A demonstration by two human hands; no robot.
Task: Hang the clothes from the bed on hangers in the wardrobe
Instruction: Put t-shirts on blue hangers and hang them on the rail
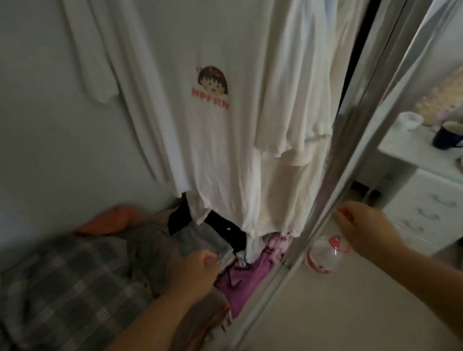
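Pinching folded grey cloth [202, 241] with left hand [196, 270] curled, right hand [366, 228] curled at wardrobe door [346, 187] edge, grasp unclear; white shirt [218, 106] already hanging above the grip, so better lift slowly, keeping purple clothes [244, 275] just beside undisturbed.

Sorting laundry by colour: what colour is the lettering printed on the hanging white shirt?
Red-orange, under a cartoon face, on the white shirt; seen in the head view.
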